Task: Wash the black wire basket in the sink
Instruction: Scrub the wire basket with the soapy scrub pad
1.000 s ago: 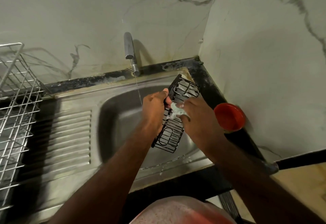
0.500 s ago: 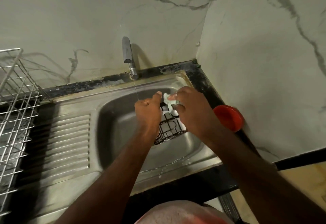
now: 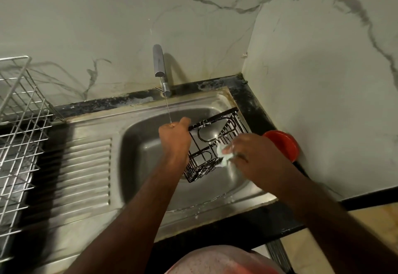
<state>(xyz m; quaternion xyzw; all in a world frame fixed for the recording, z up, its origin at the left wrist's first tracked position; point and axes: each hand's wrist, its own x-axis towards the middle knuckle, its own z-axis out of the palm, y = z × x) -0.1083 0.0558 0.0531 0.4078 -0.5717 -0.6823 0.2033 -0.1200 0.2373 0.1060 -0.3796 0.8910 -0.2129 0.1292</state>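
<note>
Fingers of my left hand (image 3: pixel 174 137) were curled round the near-left edge of the black wire basket (image 3: pixel 212 144), holding it tilted over the sink (image 3: pixel 140 144). Its long axis ran from near-left to far-right. My right hand (image 3: pixel 247 155) pinched a soapy cloth (image 3: pixel 223 155) against the basket's right side, so I judged that hand better placed for the next scrub, toward the far-right end.

My left hand (image 3: pixel 174 138) hid the near end of the black wire basket (image 3: pixel 212 146). My right hand (image 3: pixel 252 157) looked blurry. The silver rack (image 3: pixel 19 122) ran off the left edge.
</note>
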